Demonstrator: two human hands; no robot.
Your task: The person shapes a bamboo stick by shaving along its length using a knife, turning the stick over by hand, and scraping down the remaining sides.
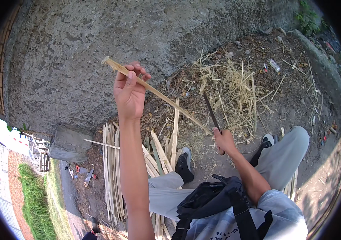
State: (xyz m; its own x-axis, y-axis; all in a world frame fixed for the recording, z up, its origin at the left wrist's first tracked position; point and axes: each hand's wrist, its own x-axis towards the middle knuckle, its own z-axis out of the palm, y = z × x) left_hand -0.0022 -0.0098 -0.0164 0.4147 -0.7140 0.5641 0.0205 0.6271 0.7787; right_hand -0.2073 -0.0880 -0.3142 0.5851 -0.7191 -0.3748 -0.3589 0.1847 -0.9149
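"What do you have in your left hand point(132, 95)?"
"I hold the strip point(166, 99) near its upper end, between thumb and fingers; the hand is only half closed."
"And your right hand point(225, 141)?"
"It is closed around the knife point(210, 111), at the strip's lower end. If it also grips the strip, I cannot tell."
"What is around?"
"Shavings point(238, 86) lie beyond the knife, and other strips point(112, 172) at my left."
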